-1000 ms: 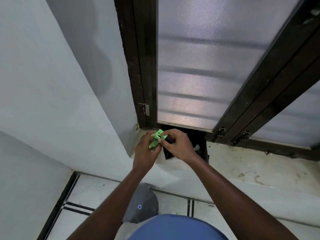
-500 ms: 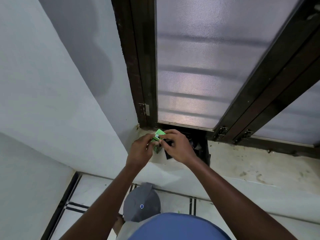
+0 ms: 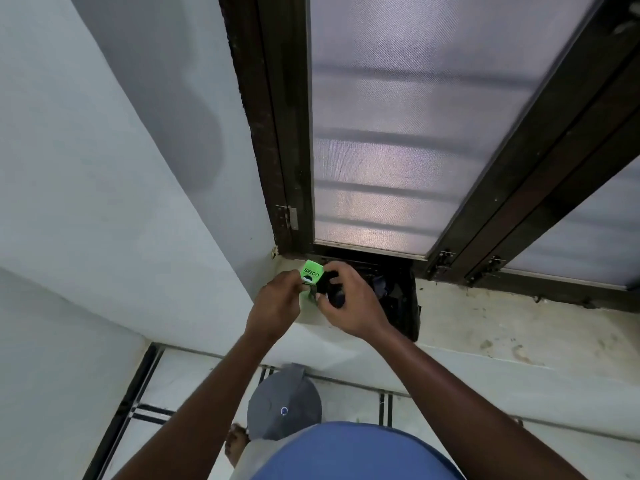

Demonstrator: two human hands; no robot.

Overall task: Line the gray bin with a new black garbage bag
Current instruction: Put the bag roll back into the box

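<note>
The left hand (image 3: pixel 275 306) pinches a small bright-green printed box (image 3: pixel 312 271) at its near end, and the right hand (image 3: pixel 349 308) has its fingers (image 3: pixel 329 277) closed on the dark roll of garbage bags (image 3: pixel 334 295) showing at the box's right end, so the roll should draw out rightward. The roll looks soft, glossy and thin, the box stiff card. The gray bin (image 3: pixel 284 401), domed and smooth, stands on the floor well below both hands, lid shut and not yet lined.
</note>
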